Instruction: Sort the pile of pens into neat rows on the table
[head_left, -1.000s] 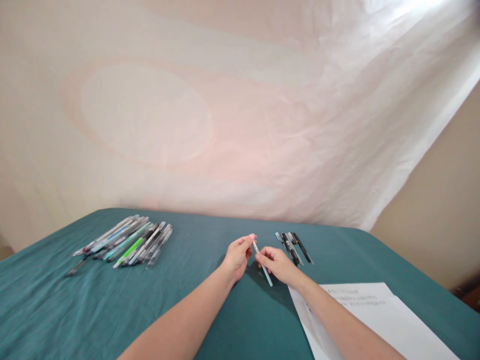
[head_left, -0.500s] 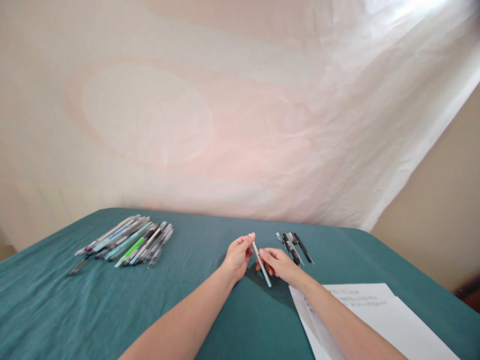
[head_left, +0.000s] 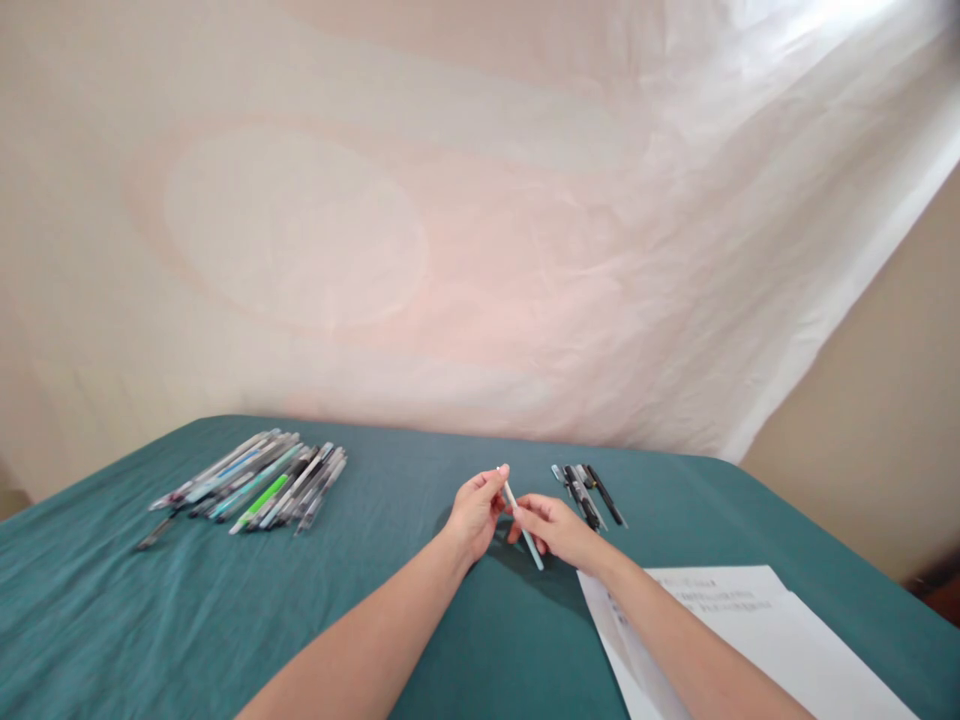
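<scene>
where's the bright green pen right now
In the head view, the bright green pen lies at left in the large pen pile, just right of a turquoise pen, well left of the left hand.

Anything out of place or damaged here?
Minor: one dark pen juts from the near-left corner of the pen pile, and the papers on the right don't line up. No spill; the pale pen at the hands shows no visible damage.

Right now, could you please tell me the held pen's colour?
The held pen looks whitish, pale blue toward its lower end, best seen in the head view.
</scene>
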